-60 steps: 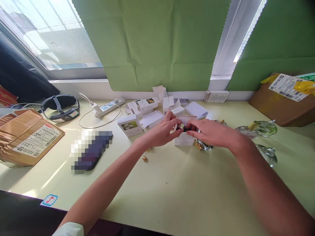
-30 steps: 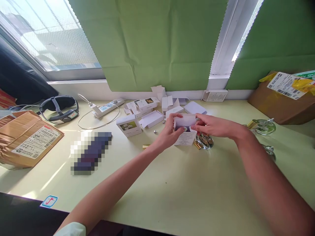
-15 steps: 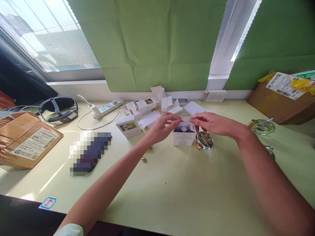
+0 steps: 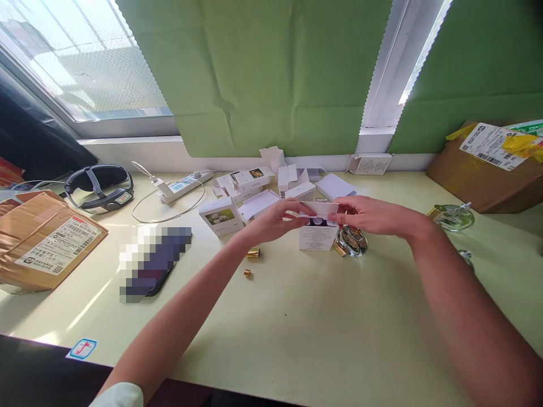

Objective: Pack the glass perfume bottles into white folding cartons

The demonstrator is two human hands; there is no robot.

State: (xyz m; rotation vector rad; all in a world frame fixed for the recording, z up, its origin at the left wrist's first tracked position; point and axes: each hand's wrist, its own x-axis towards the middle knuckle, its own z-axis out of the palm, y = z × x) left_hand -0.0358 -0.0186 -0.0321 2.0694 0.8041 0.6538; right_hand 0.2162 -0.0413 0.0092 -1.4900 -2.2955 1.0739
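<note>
Upright on the table, a small white printed carton (image 4: 317,237) stands between my hands. Its top flap is raised, and a dark, round-marked inside shows just below the flap. My left hand (image 4: 282,217) grips the flap and upper edge at the left with thumb and fingers. At the right corner, my right hand (image 4: 360,215) pinches the same flap. Close to the carton's right side, under my right hand, lies a round glass bottle (image 4: 355,242) with gold parts. A gold cylinder (image 4: 253,253) and a small gold cap (image 4: 247,273) lie below my left wrist.
Behind my hands are several opened white cartons (image 4: 250,181) and a carton with a flower picture (image 4: 221,217). A power strip (image 4: 184,187), a dark phone (image 4: 159,263), a headset (image 4: 102,189) and a cardboard box (image 4: 51,243) occupy the left. Rightward are a clear bottle (image 4: 456,219) and another cardboard box (image 4: 487,175).
The carton's flap has tipped toward me, so more of its white face shows and less of the inside. Both hands moved slightly with it. The gold cylinder has come into view.
</note>
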